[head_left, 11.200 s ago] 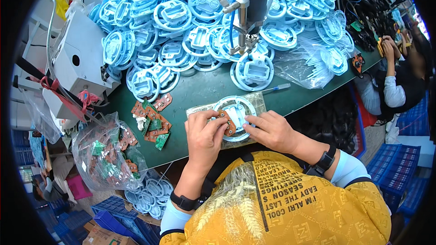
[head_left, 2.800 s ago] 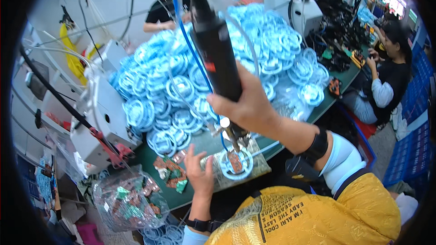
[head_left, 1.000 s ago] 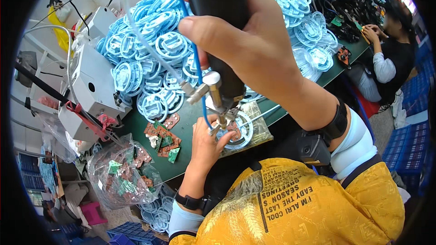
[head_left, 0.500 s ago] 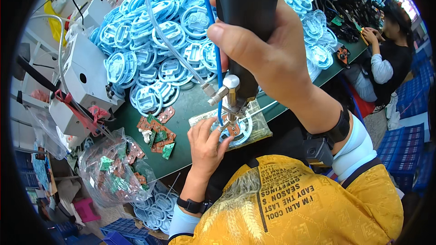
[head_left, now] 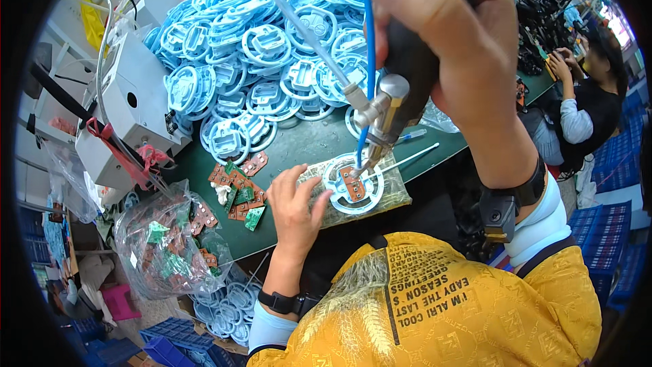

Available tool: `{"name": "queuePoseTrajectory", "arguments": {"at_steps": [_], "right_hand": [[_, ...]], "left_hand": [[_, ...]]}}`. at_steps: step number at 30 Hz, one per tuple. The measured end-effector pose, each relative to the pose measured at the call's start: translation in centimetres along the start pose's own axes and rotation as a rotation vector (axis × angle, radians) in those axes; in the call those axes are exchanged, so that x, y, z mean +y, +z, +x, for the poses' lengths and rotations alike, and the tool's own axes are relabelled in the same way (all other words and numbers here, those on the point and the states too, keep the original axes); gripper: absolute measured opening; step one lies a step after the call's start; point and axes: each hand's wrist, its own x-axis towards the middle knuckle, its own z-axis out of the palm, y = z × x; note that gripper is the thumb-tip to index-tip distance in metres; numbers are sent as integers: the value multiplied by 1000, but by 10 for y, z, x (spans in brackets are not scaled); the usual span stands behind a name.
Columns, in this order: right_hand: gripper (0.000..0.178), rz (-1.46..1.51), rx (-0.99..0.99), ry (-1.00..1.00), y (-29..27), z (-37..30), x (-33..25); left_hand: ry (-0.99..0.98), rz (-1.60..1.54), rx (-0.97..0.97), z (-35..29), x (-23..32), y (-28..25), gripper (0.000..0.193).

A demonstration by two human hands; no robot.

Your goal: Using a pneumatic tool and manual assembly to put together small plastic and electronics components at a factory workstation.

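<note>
My right hand (head_left: 475, 61) is wrapped round the black body of a powered screwdriver (head_left: 414, 71), which has a metal nozzle, a clear tube and a blue tube. The nozzle tip hangs over a brown circuit board (head_left: 354, 189) set in a light blue round plastic part (head_left: 336, 206). Whether the tip touches the board, I cannot tell. That part lies on a tape-wrapped flat block (head_left: 395, 195) on the green table. Just left of the part, my left hand (head_left: 297, 207) holds nothing, its fingers spread apart.
A big heap of light blue plastic parts (head_left: 265, 47) covers the far side of the table (head_left: 299, 139). Loose circuit boards (head_left: 244, 194) lie to the left, beside a clear bag of boards (head_left: 170, 245). A white machine box (head_left: 132, 95) stands far left. Another person (head_left: 587, 109) works at right.
The screwdriver has lifted and shifted right and toward me, tilting more. My left hand has come away from the plastic part to the left, so more of the brown board shows.
</note>
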Motion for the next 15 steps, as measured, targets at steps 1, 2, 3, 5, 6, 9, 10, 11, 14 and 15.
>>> {"name": "queuePoseTrajectory", "arguments": {"at_steps": [1,2,3,5,6,9,10,11,14,15], "right_hand": [[16,-49,-20,-9,-2,-1,7],[17,-61,2,-3,1,-3,11],[18,-67,3,15,1,-4,18],[19,-72,5,35,3,-7,28],[21,-104,45,34,8,-9,31],[26,-110,58,-26,9,-17,48],[31,-83,31,-90,9,-19,52],[32,-86,17,-82,8,-20,52],[32,-87,30,-69,7,-23,57],[32,-87,32,-68,6,-23,58]], "left_hand": [[27,1,-53,-1,5,-1,42],[24,4,-52,-2,9,0,42],[74,2,-97,-3,13,3,45],[131,9,-195,-9,13,8,53],[130,9,-197,-14,11,12,53],[120,22,-222,-22,9,17,55],[116,21,-225,-23,8,18,55],[112,21,-229,-23,8,18,55],[106,19,-235,-22,9,19,54],[103,19,-237,-22,9,19,53]]}}
